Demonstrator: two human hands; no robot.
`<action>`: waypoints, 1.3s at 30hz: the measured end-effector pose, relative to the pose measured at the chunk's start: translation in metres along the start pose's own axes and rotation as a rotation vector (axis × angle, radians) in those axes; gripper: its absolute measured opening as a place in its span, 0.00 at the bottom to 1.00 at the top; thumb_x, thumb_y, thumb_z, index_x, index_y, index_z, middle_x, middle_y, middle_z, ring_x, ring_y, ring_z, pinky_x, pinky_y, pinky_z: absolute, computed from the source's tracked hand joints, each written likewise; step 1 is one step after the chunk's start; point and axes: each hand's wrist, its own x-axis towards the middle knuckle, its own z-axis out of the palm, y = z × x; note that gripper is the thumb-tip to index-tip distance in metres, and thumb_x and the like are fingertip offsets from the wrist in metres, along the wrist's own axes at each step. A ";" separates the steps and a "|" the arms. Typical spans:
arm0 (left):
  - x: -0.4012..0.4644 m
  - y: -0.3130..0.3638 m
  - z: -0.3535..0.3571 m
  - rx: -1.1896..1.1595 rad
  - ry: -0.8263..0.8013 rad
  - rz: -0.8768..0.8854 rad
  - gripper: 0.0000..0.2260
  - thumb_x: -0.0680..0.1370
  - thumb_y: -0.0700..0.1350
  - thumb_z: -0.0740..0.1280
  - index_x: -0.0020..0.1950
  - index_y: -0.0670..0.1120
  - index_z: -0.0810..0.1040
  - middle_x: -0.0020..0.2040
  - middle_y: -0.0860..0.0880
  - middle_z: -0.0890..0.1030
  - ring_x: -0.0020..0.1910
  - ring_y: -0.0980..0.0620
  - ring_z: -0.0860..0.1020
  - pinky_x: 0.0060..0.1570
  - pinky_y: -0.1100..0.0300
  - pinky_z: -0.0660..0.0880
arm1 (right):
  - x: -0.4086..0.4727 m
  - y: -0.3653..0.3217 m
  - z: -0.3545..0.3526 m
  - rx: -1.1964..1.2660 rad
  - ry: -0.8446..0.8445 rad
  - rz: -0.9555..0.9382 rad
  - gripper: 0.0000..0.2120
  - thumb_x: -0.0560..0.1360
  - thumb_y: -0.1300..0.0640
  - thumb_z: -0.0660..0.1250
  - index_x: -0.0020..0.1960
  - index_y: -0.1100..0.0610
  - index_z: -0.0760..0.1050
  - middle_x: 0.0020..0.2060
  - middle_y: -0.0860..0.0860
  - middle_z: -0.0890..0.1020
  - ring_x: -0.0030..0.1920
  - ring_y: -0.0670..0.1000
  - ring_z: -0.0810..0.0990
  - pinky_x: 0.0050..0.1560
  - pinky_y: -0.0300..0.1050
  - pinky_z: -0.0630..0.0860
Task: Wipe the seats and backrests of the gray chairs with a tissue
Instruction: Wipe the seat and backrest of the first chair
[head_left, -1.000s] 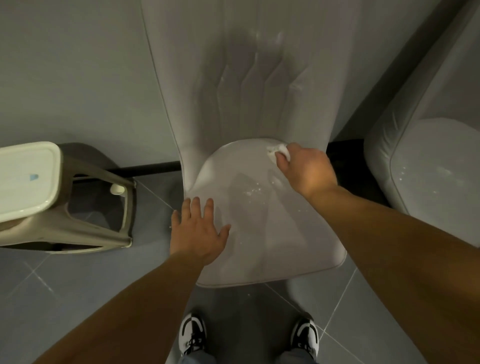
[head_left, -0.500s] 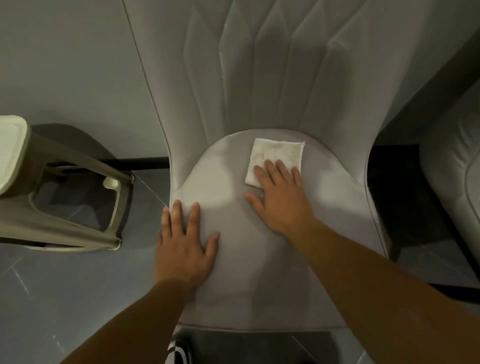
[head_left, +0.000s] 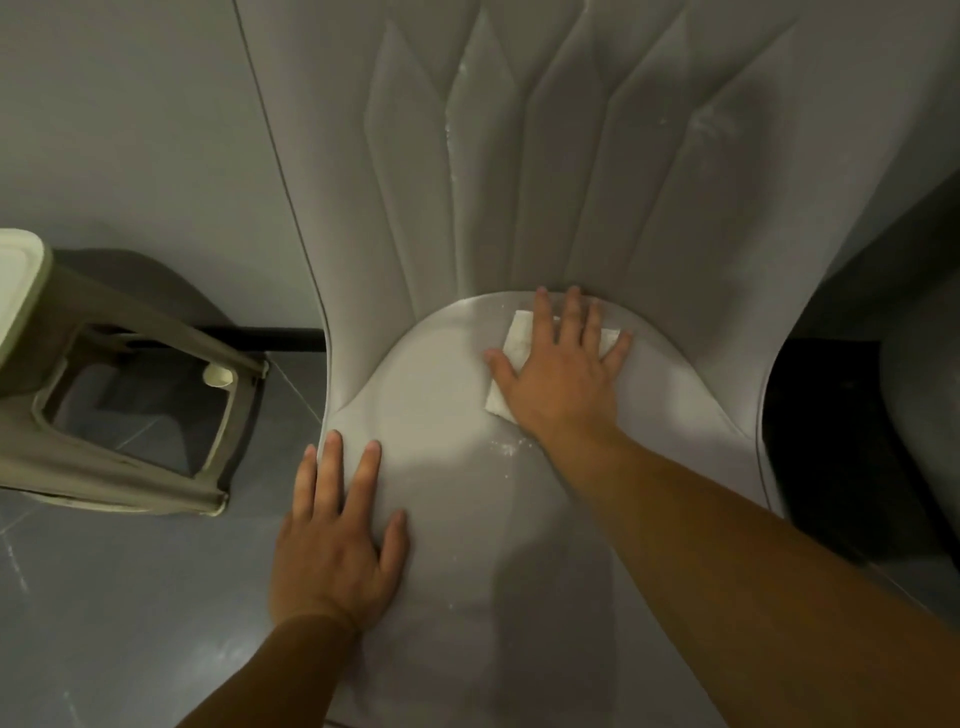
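Tissue (head_left: 514, 343) is what you see least of from the head camera: your right hand (head_left: 563, 382) lies flat over most of it, so only a white corner past the thumb side, a strip below the thumb and a sliver between the outer fingers show. The chair's seat (head_left: 467, 519) runs off the bottom edge, the backrest (head_left: 519, 156) off the top, and a second gray chair (head_left: 919, 395) at the right is cut by the frame and sunk in shadow (its shape is hard to read). A beige stool (head_left: 104, 395) at the left is also cropped.

Your right fingers (head_left: 571, 317) are spread and straight, pressing the tissue onto the seat, with their tips touching the crease where seat meets backrest. Nothing is pinched; the palm simply bears down. Your left hand (head_left: 337, 540) rests open on the seat's left edge, its fingers (head_left: 330, 467) slightly apart and pointing toward the backrest, touching upholstery only. White specks lie on the seat just below your right wrist.
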 end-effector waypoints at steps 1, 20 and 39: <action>0.001 0.000 -0.001 -0.008 -0.008 0.001 0.32 0.78 0.66 0.47 0.80 0.55 0.55 0.81 0.47 0.50 0.79 0.42 0.49 0.69 0.42 0.65 | -0.002 -0.003 0.001 -0.002 0.047 0.013 0.41 0.76 0.29 0.49 0.81 0.51 0.48 0.80 0.58 0.51 0.80 0.62 0.46 0.73 0.72 0.43; 0.004 0.004 -0.004 -0.122 0.073 -0.174 0.33 0.76 0.70 0.44 0.77 0.63 0.38 0.81 0.49 0.46 0.72 0.40 0.65 0.57 0.44 0.74 | 0.014 -0.041 0.007 0.090 0.143 0.131 0.38 0.76 0.27 0.50 0.72 0.53 0.71 0.69 0.53 0.69 0.72 0.55 0.64 0.72 0.71 0.50; 0.017 0.006 -0.002 -0.221 0.219 -0.366 0.25 0.78 0.67 0.42 0.64 0.52 0.61 0.43 0.49 0.75 0.39 0.44 0.74 0.40 0.51 0.71 | -0.032 -0.039 0.017 0.065 -0.035 -0.141 0.33 0.79 0.31 0.44 0.80 0.43 0.48 0.81 0.52 0.45 0.80 0.56 0.41 0.73 0.70 0.37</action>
